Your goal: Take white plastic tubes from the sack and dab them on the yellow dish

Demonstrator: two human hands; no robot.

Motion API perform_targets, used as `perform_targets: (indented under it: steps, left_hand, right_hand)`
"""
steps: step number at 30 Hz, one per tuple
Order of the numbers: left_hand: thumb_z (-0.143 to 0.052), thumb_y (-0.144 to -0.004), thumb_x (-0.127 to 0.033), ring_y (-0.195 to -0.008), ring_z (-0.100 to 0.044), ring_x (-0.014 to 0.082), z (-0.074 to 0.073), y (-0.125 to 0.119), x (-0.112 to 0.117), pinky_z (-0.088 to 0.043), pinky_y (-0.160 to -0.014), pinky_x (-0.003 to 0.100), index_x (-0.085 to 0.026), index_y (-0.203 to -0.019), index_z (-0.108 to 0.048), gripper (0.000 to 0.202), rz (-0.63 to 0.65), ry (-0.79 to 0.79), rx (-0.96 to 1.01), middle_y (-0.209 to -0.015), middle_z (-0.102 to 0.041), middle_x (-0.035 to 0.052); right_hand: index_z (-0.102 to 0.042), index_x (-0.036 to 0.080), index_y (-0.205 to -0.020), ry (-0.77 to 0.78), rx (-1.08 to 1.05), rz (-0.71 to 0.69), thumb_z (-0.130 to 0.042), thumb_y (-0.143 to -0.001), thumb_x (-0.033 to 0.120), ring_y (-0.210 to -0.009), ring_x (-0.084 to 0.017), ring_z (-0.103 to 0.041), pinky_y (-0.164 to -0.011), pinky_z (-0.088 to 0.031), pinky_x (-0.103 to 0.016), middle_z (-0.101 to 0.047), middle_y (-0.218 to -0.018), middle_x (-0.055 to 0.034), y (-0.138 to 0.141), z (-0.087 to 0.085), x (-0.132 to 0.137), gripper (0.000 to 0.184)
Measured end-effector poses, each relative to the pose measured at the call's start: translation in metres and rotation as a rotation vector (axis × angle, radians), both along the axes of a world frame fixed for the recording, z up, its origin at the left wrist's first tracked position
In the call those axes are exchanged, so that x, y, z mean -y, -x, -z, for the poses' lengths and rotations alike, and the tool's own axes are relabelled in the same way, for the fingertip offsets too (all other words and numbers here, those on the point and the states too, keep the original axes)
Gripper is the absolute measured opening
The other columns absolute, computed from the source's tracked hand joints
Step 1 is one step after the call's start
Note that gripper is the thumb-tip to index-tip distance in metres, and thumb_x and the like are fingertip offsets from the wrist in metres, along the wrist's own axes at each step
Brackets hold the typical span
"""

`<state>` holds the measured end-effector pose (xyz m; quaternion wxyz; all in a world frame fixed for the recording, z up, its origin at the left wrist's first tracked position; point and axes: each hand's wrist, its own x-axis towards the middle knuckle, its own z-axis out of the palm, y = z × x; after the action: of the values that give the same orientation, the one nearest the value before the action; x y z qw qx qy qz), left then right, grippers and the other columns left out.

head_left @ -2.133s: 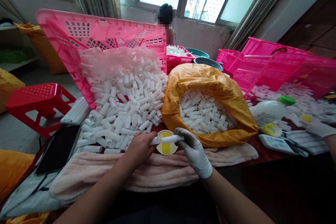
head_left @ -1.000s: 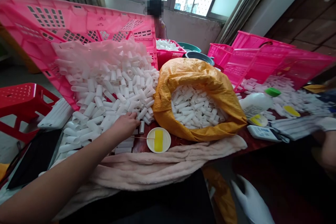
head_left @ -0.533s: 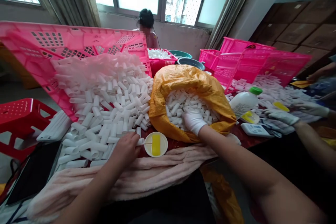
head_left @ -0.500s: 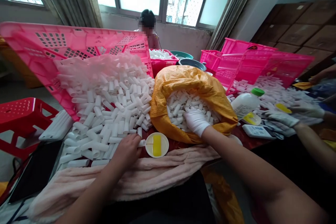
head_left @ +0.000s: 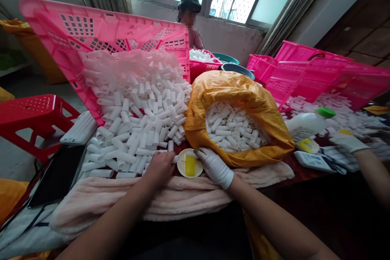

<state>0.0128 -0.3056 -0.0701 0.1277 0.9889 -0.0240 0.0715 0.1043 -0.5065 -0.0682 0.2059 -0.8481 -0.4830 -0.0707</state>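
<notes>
My bare left hand [head_left: 161, 165] is closed around a short white plastic tube [head_left: 175, 159], whose end points at a small round dish [head_left: 183, 170]. A yellow sponge-like pad [head_left: 190, 166] lies in that dish. At the dish's right rim is my right hand [head_left: 215, 167], in a white glove, its fingers pressed together; whatever they hold is hidden. Many loose white tubes [head_left: 143, 130] are heaped left of the dish. Behind my right hand stands an orange woven sack [head_left: 240, 83] with its mouth rolled back, full of similar tubes [head_left: 234, 128].
A tilted pink crate [head_left: 103, 28] backs the heap. A pinkish towel [head_left: 128, 199] lies along the table's front edge. At right are a white bottle [head_left: 307, 126] with a green cap, a small white box [head_left: 313, 161] and a co-worker's gloved hand [head_left: 349, 143]. Another person sits beyond.
My right hand has come out of the sack, moving left and toward me to the dish's rim. My left hand stays beside the dish with the tube. The whole view has shifted.
</notes>
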Motion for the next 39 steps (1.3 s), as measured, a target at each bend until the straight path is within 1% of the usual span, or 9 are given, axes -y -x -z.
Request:
perform_targets:
  steps: [6, 11, 15, 20, 25, 30, 33, 37, 39]
  left_hand:
    - [-0.044, -0.078, -0.017, -0.083, -0.059, 0.0222, 0.001, -0.001, -0.001, -0.036, -0.075, 0.035, -0.016, -0.079, -0.052, 0.008, -0.006, 0.005, 0.0, -0.078, -0.064, 0.0062]
    - [-0.045, -0.077, -0.017, -0.084, -0.06, 0.0217, 0.0, -0.001, -0.002, -0.036, -0.078, 0.035, -0.016, -0.079, -0.052, 0.008, -0.003, 0.005, 0.019, -0.08, -0.064, 0.0063]
    - [-0.045, -0.077, -0.017, -0.084, -0.06, 0.0218, -0.001, 0.0, -0.002, -0.036, -0.078, 0.035, -0.017, -0.079, -0.053, 0.008, 0.017, 0.007, 0.023, -0.08, -0.064, 0.006]
    - [-0.045, -0.077, -0.017, -0.082, -0.06, 0.0215, 0.0, -0.001, -0.002, -0.036, -0.077, 0.035, -0.016, -0.077, -0.052, 0.007, 0.014, -0.006, 0.023, -0.078, -0.065, 0.0062]
    - [-0.046, -0.078, -0.02, -0.082, -0.059, 0.0208, 0.002, -0.002, -0.003, -0.036, -0.077, 0.034, -0.017, -0.077, -0.052, 0.007, 0.008, -0.001, 0.023, -0.078, -0.064, 0.0058]
    - [-0.044, -0.081, -0.023, -0.08, -0.059, 0.0214, 0.001, -0.003, -0.002, -0.037, -0.076, 0.034, -0.016, -0.078, -0.053, 0.011, 0.001, 0.003, 0.0, -0.078, -0.064, 0.0067]
    - [-0.045, -0.08, -0.022, -0.085, -0.057, 0.0224, -0.002, -0.001, -0.001, -0.038, -0.077, 0.034, -0.016, -0.08, -0.054, 0.011, -0.013, 0.013, 0.014, -0.083, -0.063, 0.0077]
    - [-0.046, -0.079, -0.022, -0.091, -0.054, 0.0221, -0.01, 0.006, 0.0, -0.038, -0.081, 0.034, -0.019, -0.092, -0.056, 0.017, -0.018, 0.044, 0.126, -0.091, -0.061, 0.0067]
    - [-0.046, -0.078, -0.021, -0.088, -0.055, 0.0199, -0.015, 0.01, 0.0, -0.039, -0.08, 0.032, -0.02, -0.097, -0.055, 0.021, 0.037, 0.112, 0.115, -0.089, -0.061, 0.0047]
  right_hand:
    - [-0.052, 0.014, -0.115, -0.082, 0.068, -0.061, -0.044, -0.083, 0.008, -0.099, -0.021, -0.051, -0.089, -0.045, -0.039, -0.057, -0.11, -0.0115, 0.005, 0.002, 0.01, 0.034]
    - [-0.052, 0.019, -0.115, -0.022, 0.108, -0.171, -0.043, -0.083, 0.008, -0.1, -0.022, -0.05, -0.087, -0.046, -0.04, -0.055, -0.114, -0.0095, 0.011, 0.002, 0.013, 0.035]
    - [-0.048, 0.017, -0.119, -0.115, 0.095, -0.142, -0.043, -0.083, 0.009, -0.105, -0.021, -0.049, -0.09, -0.046, -0.039, -0.053, -0.117, -0.0113, 0.014, 0.004, 0.016, 0.037]
    - [-0.054, 0.021, -0.112, -0.03, 0.181, -0.229, -0.043, -0.085, 0.009, -0.097, -0.021, -0.053, -0.082, -0.049, -0.038, -0.059, -0.112, -0.0088, 0.019, 0.009, 0.019, 0.031]
    - [-0.053, 0.018, -0.114, -0.143, 0.127, -0.194, -0.042, -0.087, 0.012, -0.103, -0.019, -0.053, -0.084, -0.049, -0.036, -0.057, -0.115, -0.0118, 0.021, 0.013, 0.023, 0.029]
    - [-0.059, 0.023, -0.102, -0.088, 0.096, -0.38, -0.047, -0.086, 0.012, -0.099, -0.019, -0.053, -0.086, -0.047, -0.038, -0.063, -0.105, -0.0062, 0.031, 0.005, 0.019, 0.023]
    - [-0.058, 0.024, -0.098, -0.274, -0.091, -0.377, -0.045, -0.087, 0.014, -0.1, -0.017, -0.054, -0.089, -0.046, -0.038, -0.062, -0.103, -0.0057, 0.039, -0.002, 0.013, 0.02]
    - [-0.05, 0.024, -0.106, -0.728, -0.451, -0.097, -0.048, -0.087, 0.022, -0.103, -0.018, -0.056, -0.09, -0.048, -0.039, -0.057, -0.108, -0.0071, 0.046, -0.008, 0.0, 0.02]
    - [-0.048, 0.025, -0.107, -0.825, -0.542, -0.021, -0.049, -0.087, 0.024, -0.102, -0.019, -0.057, -0.089, -0.049, -0.039, -0.057, -0.11, -0.0072, 0.048, -0.013, -0.004, 0.021]
